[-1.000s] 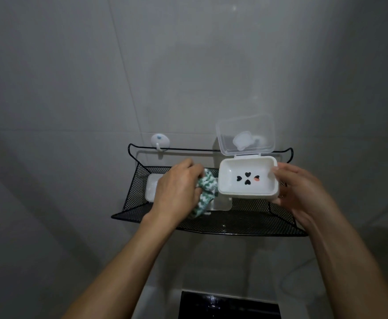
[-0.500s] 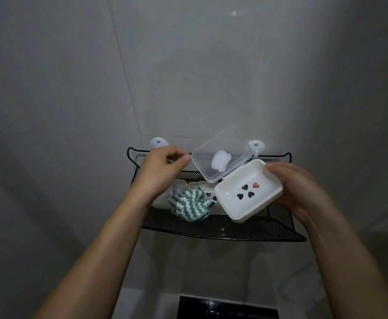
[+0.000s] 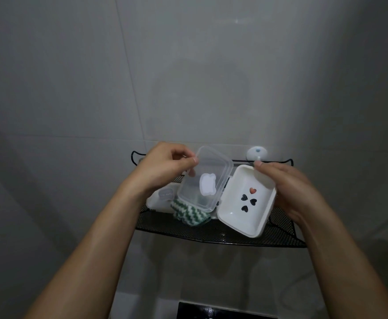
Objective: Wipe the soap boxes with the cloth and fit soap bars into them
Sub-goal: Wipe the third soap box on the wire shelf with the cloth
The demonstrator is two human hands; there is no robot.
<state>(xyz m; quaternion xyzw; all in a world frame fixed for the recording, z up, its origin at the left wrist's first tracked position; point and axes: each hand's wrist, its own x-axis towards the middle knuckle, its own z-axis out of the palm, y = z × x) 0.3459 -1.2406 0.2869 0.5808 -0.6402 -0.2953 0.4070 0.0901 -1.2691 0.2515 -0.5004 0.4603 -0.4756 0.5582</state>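
- My right hand [image 3: 289, 194] cradles the white rectangular plastic soap box [image 3: 246, 203] from its far side, fingers curled round the rim, thumb on the upper edge; the box is tilted, its open tray facing me.
- Four heart-shaped holes, three dark and one red, mark the tray floor just beside my right palm.
- My left hand [image 3: 163, 166] pinches the top corner of the box's clear hinged plastic lid [image 3: 205, 178], thumb and forefinger clamped on its edge, the other fingers curled.
- The lid stands open between my two hands, a white patch on its panel.
- Below my left wrist, the green-and-white zigzag cloth [image 3: 188, 214] lies bunched on the black wire-mesh wall shelf [image 3: 211, 233].
- A second white soap box [image 3: 160, 200] sits on the shelf under my left hand, partly hidden.
- A white wall hook [image 3: 256, 153] shows just above my right fingertips.
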